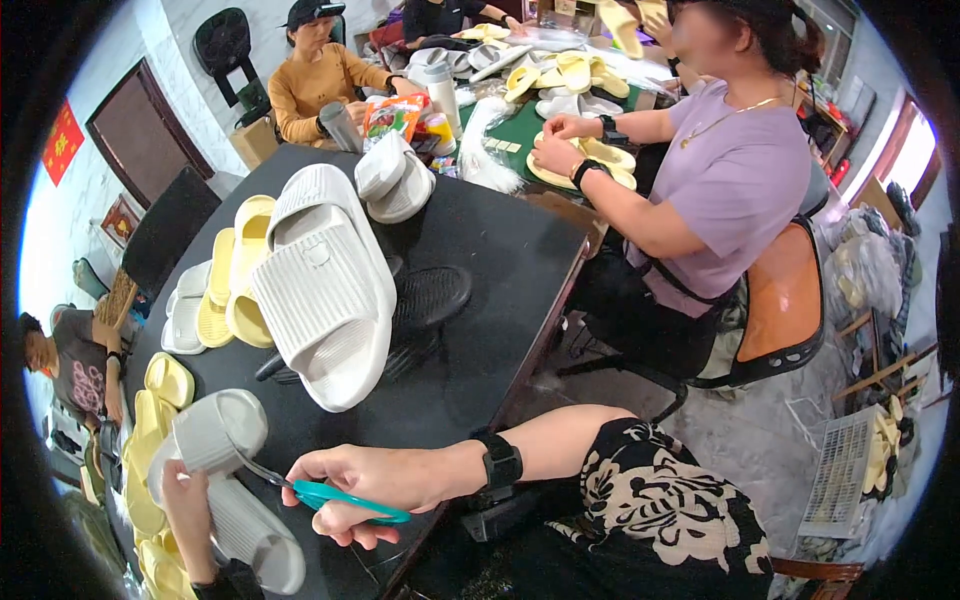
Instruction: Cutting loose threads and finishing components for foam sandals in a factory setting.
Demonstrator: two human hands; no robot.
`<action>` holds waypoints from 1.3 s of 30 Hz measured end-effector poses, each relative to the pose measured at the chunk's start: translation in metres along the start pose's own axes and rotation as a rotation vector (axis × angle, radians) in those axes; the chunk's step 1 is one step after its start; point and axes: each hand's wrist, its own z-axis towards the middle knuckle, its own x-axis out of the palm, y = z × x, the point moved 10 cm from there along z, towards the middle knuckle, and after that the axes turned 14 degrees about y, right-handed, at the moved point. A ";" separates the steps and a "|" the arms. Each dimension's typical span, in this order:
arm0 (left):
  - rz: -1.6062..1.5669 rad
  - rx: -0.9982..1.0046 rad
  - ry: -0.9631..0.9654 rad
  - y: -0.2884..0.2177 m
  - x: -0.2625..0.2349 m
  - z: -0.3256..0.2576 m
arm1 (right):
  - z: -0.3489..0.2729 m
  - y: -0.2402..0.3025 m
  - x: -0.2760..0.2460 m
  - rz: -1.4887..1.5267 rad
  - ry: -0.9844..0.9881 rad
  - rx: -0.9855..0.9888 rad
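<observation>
My right hand (375, 488) grips a pair of scissors (350, 498) with teal handles. Their metal blades reach left to the edge of a grey slipper (220, 428); whether they touch it I cannot tell. My left hand (188, 515) pinches that slipper at its near side, over the table's left part. Just below it, a second grey slipper (255, 535) lies tilted beside my left hand. Ahead of both hands, large white slippers (325, 290) stand on the black table (490, 260).
Yellow slippers (250, 270) and light grey ones (400, 180) stand farther back; more yellow slippers (150, 440) line the left edge. A person in a lilac shirt (740, 170) handles yellow slippers at a green table. Another in mustard (320, 85) sits beyond. An orange chair (785, 290) stands right.
</observation>
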 end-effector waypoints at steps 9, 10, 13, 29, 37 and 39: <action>-0.194 -0.019 0.223 0.022 0.069 -0.050 | 0.017 -0.018 0.008 0.078 0.042 0.036; -0.325 -0.020 0.172 0.020 0.065 -0.055 | 0.019 -0.019 0.008 0.075 0.041 0.044; -0.409 -0.057 0.142 0.027 0.060 -0.059 | 0.025 -0.025 0.004 0.097 0.049 0.051; -0.243 0.088 0.089 0.028 0.062 -0.083 | 0.062 -0.059 0.003 0.029 0.028 0.145; -0.453 -0.082 0.082 0.026 0.067 -0.092 | 0.064 -0.068 0.008 0.021 0.039 0.178; -0.376 0.035 0.032 0.016 0.057 -0.095 | 0.063 -0.068 0.006 0.017 0.049 0.205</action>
